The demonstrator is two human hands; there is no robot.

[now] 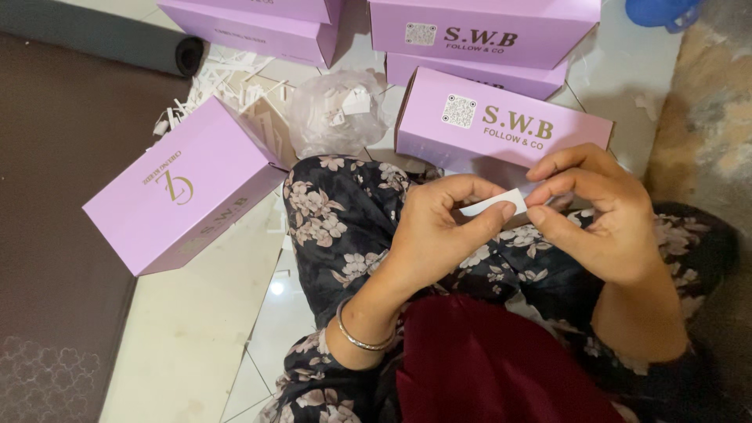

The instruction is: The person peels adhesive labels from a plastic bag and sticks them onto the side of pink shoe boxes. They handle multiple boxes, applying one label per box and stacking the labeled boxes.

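Note:
My left hand [439, 227] and my right hand [603, 215] meet above my lap and pinch a small white paper strip [492, 202] between thumbs and fingertips, one hand at each end. A thin metal bangle [356, 338] circles my left wrist. Just beyond the strip lies a lilac cardboard box [501, 129] with gold lettering and a square code label. My legs are covered by dark floral fabric [337, 211], with a maroon cloth [486, 368] nearer to me.
Another lilac box [176, 188] lies tilted at the left on the pale tiled floor [196, 329]. More lilac boxes [478, 31] are stacked at the back. White paper scraps [227, 78] and a clear plastic bag [337, 110] lie between them. A dark mat [55, 235] covers the left.

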